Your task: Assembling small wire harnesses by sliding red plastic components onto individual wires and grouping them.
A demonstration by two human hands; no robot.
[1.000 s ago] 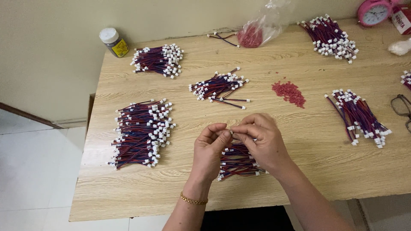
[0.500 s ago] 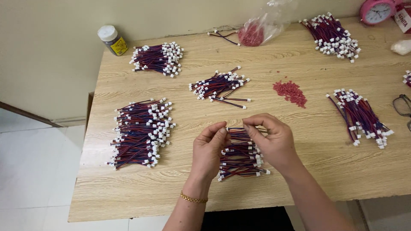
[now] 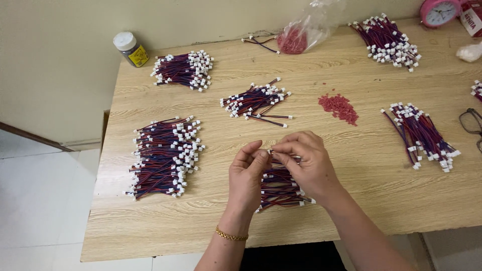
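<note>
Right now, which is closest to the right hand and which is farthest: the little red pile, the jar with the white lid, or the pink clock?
From the right hand, in the head view:
1. Red pile, just beyond the hand, mid-table.
2. Jar, far back-left corner.
3. Pink clock, far back-right edge; close to the jar's distance, but seems farther.

The single head camera is looking steeply down from the near edge of the wooden table (image 3: 351, 165), taking in nearly its whole top.
</note>
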